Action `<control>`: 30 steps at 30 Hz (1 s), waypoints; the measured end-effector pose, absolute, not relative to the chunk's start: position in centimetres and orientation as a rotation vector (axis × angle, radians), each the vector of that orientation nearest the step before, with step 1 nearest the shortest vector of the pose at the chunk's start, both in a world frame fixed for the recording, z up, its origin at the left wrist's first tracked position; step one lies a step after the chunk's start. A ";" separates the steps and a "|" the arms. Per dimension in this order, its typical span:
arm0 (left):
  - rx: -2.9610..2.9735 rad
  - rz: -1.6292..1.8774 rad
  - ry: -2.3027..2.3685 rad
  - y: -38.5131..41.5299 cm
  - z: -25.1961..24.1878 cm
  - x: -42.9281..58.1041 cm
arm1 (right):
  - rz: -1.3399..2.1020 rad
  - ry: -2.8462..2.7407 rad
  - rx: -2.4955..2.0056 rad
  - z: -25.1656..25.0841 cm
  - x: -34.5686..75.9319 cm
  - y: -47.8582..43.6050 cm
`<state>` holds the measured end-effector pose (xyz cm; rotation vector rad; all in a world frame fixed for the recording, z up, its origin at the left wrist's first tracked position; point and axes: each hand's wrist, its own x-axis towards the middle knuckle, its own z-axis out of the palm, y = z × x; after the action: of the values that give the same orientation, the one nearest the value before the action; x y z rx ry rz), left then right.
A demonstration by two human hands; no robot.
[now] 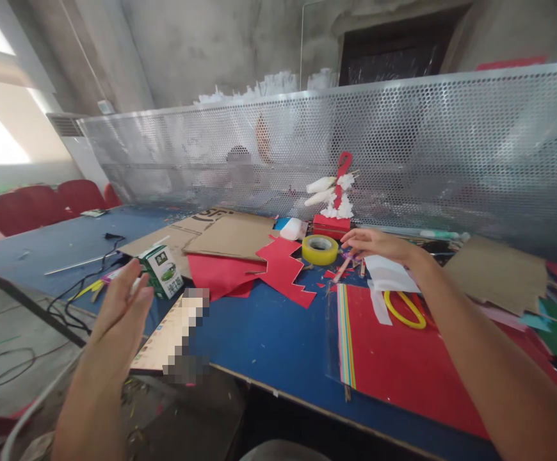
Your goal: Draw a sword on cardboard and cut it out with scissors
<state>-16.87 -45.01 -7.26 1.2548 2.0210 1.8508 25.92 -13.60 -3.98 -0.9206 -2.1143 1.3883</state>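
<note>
My left hand (122, 307) is raised at the left beside a green and white drink carton (163, 272). Its fingers are loosely curved and apart, and I see nothing in them. Just right of that hand lies a tablet-like screen (163, 336), partly blurred out. My right hand (372, 243) reaches across the table with its fingers stretched out. Close to its fingertips are a roll of yellow tape (307, 254) and a slim pinkish stick (342, 270). Whether the fingers touch the stick is unclear. Cut red paper (285, 269) with zigzag edges lies left of the tape.
Flat cardboard (233, 235) lies behind the red paper. A red stand with white flowers (339, 198) is before a perforated metal screen (187, 153). Red sheets in a clear sleeve (403, 365), scissors with yellow handles (406, 312) and white paper (391, 275) lie at right. Black cables (74, 301) cross the left.
</note>
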 end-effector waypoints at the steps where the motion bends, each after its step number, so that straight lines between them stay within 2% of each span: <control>1: 1.283 1.871 2.048 -44.9 -6.8 -17.0 | 1.392 -2.125 -0.925 -4.0 25.9 -13.5; 8: 1.340 1.648 2.520 -46.2 -5.4 -20.3 | 1.393 -2.128 -0.933 -3.4 25.9 -14.2; 14: 1.443 1.453 2.271 -46.9 -6.7 -24.8 | 1.407 -2.132 -0.969 -3.3 25.8 -14.4; 19: 1.447 1.397 2.301 -46.0 -6.5 -26.1 | 1.416 -2.145 -0.942 -3.6 25.9 -14.0; 24: 1.699 1.037 2.239 -45.4 -7.2 -24.6 | 1.413 -2.190 -0.907 -3.8 26.1 -13.6; 30: 1.884 0.803 2.371 -46.8 -10.3 -24.3 | 1.400 -2.255 -0.901 -4.1 26.1 -13.1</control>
<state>-24.35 -46.80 -10.27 1.8843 2.3706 0.8033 26.05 -13.13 -4.09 -0.9005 -2.2554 1.3997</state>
